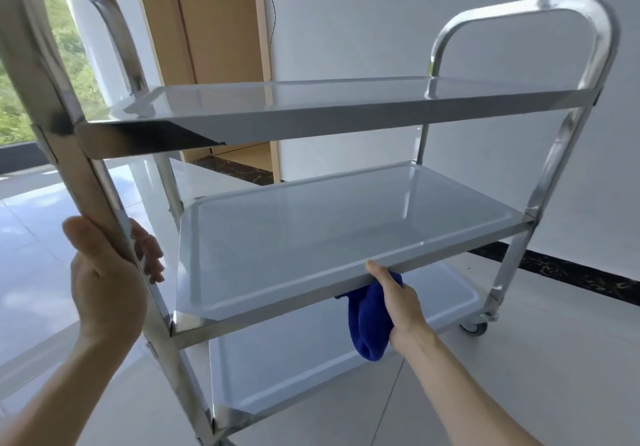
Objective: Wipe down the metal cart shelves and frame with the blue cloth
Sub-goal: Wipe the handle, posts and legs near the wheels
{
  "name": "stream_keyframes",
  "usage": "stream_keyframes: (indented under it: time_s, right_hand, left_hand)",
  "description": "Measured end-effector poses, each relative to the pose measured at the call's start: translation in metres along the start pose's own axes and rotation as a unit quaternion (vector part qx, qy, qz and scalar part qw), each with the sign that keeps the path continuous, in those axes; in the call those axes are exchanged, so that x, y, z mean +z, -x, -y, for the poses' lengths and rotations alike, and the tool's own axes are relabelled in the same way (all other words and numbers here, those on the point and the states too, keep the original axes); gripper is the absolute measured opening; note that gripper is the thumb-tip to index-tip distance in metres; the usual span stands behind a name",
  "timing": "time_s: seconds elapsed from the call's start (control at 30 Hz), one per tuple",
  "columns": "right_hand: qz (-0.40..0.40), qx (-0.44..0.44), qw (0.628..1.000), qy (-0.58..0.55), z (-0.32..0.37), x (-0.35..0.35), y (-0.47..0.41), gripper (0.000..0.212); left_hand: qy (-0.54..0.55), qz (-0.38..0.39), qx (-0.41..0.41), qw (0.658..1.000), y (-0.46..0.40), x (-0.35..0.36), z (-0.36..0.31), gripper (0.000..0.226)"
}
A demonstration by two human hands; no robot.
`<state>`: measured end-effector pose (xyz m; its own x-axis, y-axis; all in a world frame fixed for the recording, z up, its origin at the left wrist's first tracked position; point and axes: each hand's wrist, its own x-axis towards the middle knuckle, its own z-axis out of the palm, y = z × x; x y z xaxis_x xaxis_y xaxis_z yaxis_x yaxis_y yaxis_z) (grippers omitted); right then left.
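— What does the frame show?

— A person cleans a three-tier metal cart [346,116] on a pale tiled floor [554,359], in front of a white wall [415,23].

— Where are the hands?

— The left hand [107,283], at about 8 o'clock in the view, is wrapped around the cart's near upright post [86,182], thumb on the near face and fingers curled round the far side. The right hand [398,302], at about 5 o'clock, holds the blue cloth [367,328] bunched against the front edge of the middle shelf [311,237]; the thumb lies along the top of the rim, and the other fingers are hidden under the shelf, so only the clasp on the cloth can be read.

— And the cloth itself?

— It hangs below the rim, between the middle shelf and the bottom shelf [294,369], at 6 o'clock from the thumb.

— Anything else?

— A caster wheel [474,326] at 4 o'clock, a wooden door frame [221,30] at 11 o'clock, and greenery beyond a window [10,99] at 9 o'clock.
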<state>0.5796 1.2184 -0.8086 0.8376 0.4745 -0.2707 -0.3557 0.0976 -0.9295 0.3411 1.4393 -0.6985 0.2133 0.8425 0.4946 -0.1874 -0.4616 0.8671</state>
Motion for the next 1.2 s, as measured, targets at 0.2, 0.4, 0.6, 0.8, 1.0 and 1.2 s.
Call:
stream_keyframes:
  time_s: [0.2,0.4,0.6,0.8,1.0,1.2]
  right_hand:
    - [-0.028,-0.006,1.000,-0.004,0.009,-0.024,0.005,0.047]
    - [-0.061,-0.004,0.998,-0.002,0.017,-0.044,0.006,0.050]
    - [-0.092,-0.021,0.995,-0.014,0.019,-0.061,0.010,0.047]
    - [-0.118,-0.030,0.993,-0.006,0.022,-0.078,0.017,0.050]
    - [-0.114,0.004,0.991,0.067,0.039,-0.088,0.032,0.064]
    - [-0.123,0.021,0.973,0.195,0.069,-0.078,0.070,0.059]
  left_hand:
    - [-0.036,0.052,0.015,0.998,0.005,0.022,-0.006,0.071]
    - [0.013,0.114,-0.023,0.993,0.004,0.044,-0.016,0.065]
    - [0.015,0.169,-0.023,0.985,0.008,0.058,-0.013,0.047]
    - [0.019,0.218,-0.050,0.975,0.012,0.071,-0.010,0.032]
    - [0.036,0.254,-0.067,0.964,0.009,0.076,-0.012,0.035]
    - [0.042,0.261,-0.078,0.961,0.009,0.073,-0.015,0.035]
